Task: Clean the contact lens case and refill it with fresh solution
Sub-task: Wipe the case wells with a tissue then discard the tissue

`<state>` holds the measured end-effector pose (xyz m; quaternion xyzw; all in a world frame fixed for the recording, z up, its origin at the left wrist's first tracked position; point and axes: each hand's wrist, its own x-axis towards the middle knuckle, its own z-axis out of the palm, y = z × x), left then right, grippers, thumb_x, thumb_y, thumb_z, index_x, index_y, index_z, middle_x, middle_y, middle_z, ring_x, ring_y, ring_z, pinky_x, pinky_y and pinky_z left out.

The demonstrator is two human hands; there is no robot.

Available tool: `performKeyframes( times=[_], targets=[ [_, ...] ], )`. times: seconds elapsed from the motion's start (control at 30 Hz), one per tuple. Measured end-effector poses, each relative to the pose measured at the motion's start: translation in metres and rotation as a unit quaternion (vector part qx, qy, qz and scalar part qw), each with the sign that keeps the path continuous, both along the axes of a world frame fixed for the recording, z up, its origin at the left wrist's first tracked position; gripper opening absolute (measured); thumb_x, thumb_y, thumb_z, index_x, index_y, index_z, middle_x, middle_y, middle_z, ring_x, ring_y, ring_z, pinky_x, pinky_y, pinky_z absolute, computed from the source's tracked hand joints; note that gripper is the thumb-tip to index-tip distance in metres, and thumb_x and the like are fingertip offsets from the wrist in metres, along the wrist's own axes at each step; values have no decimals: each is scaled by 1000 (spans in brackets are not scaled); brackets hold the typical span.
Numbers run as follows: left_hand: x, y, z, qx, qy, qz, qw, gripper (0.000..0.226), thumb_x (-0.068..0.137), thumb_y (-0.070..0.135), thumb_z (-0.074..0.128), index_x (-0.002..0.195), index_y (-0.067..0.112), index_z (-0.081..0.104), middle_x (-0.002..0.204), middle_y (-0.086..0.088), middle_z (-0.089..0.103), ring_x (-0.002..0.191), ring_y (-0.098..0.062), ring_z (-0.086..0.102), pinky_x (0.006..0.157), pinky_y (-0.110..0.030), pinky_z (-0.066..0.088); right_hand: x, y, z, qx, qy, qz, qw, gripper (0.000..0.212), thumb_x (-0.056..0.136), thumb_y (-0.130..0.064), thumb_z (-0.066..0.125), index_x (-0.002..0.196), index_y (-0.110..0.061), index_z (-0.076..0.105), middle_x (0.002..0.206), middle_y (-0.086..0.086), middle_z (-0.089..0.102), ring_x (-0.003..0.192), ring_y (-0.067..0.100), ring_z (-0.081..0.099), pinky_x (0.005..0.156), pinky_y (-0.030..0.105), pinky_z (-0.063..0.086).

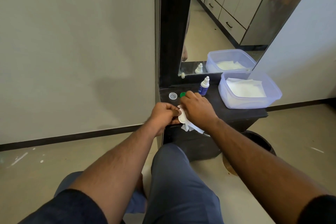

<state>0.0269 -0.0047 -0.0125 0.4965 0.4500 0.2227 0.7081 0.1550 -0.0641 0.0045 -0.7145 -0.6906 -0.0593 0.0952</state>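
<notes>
- Head view: low black shelf (pixel 236 114) under a mirror (pixel 227 23), set in a room corner; pale wall to the left, beige floor (pixel 27 169) w/ dark skirting.
- Shelf's left-front edge: left hand (pixel 162 114) w/ fingers curled, pinching sth small against a white tissue (pixel 183 119); the lens case itself is hidden btwn hands & tissue, can't tell how it lies.
- Right hand (pixel 197 109) clenched round the tissue, pressing it twd the left hand; tissue tail hangs over the front edge.
- Clear cap (pixel 173 96) near shelf's left edge, apart from hands; green cap (pixel 182 94) just beside it, partly behind right hand's fingers.
- Solution bottle (pixel 204 86) upright nr the back edge, mid-shelf, white nozzle up.
- Clear tub (pixel 269 96) w/ white tissues fills the shelf's right end, reaching the front edge.
- Open room: bare shelf strip btwn bottle & tub; floor free on left; person's knees in grey trousers (pixel 181 178) close to the shelf front.
</notes>
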Motion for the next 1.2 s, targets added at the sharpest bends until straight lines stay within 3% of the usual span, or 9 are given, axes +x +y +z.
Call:
performKeyframes(
  times=[0.17, 0.33, 0.47, 0.57, 0.63, 0.77, 0.9, 1.07, 1.2],
  targets=[
    [0, 0, 1, -12, 6, 7, 1000, 2, 83, -6, 65, 82, -5, 65, 80, -18, 69, 68, -25, 71, 63, -32, 61, 5, -17, -13, 37, 167, -80, 982, 19, 95, -24, 51, 103, -14, 65, 98, 1, 59, 89, 16, 54, 76, 25, 41],
    [-1, 0, 1, -23, 9, 12, 1000, 5, 84, -5, 64, 80, -2, 64, 80, -18, 70, 66, -25, 71, 60, -31, 61, -7, -17, -18, 49, 353, -203, 912, 13, 93, -15, 52, 94, -12, 65, 94, 3, 65, 86, 15, 60, 76, 26, 47],
    [-1, -2, 2, -22, 14, 24, 999, 6, 84, -3, 65, 80, 0, 64, 81, -17, 70, 63, -21, 70, 53, -25, 57, -18, -23, -22, 82, 399, -235, 882, 14, 93, -13, 53, 96, -10, 66, 93, 1, 63, 84, 11, 58, 74, 22, 44],
    [-1, -4, 2, -32, 6, 41, 999, 4, 85, -4, 65, 81, -1, 64, 81, -19, 69, 60, -21, 69, 50, -23, 56, -24, -28, -27, 86, 440, -244, 860, 14, 90, -9, 55, 90, -12, 69, 84, -3, 65, 77, 8, 57, 65, 14, 41],
    [-1, -4, 1, -31, 9, 39, 999, 5, 85, -4, 65, 80, -1, 64, 78, -18, 68, 55, -19, 68, 51, -23, 57, -23, -26, -28, 77, 499, -269, 820, 16, 88, -6, 56, 88, -11, 71, 82, -5, 65, 76, 6, 58, 65, 13, 43],
    [0, -4, 1, -26, 13, 46, 999, 6, 85, -3, 64, 80, -1, 64, 79, -18, 68, 57, -20, 68, 55, -26, 59, -16, -19, -22, 50, 616, -282, 734, 17, 83, -5, 62, 72, -15, 72, 79, 0, 70, 78, 16, 64, 68, 31, 52],
    [1, -5, -1, -22, 14, 63, 998, 8, 86, -3, 63, 79, 1, 64, 82, -19, 70, 62, -22, 69, 53, -27, 58, -17, -28, -18, 22, 608, -268, 747, 18, 81, -6, 64, 67, -15, 70, 74, -1, 68, 67, 10, 59, 56, 23, 44],
    [4, -10, 4, -82, -47, 143, 985, 12, 88, -5, 59, 80, 2, 62, 77, -16, 67, 54, -18, 66, 49, -26, 57, -38, -42, -20, 10, 603, -229, 764, 14, 82, -11, 68, 68, -12, 71, 66, -2, 65, 64, 8, 57, 61, 23, 46],
    [7, -20, 11, -111, -78, 179, 974, 5, 90, 3, 60, 87, 7, 62, 80, -12, 66, 57, -17, 64, 55, -29, 57, -38, -44, -16, 109, 694, -305, 643, 13, 87, -10, 62, 77, -12, 70, 81, 7, 69, 75, 17, 60, 64, 31, 49]
  ],
)
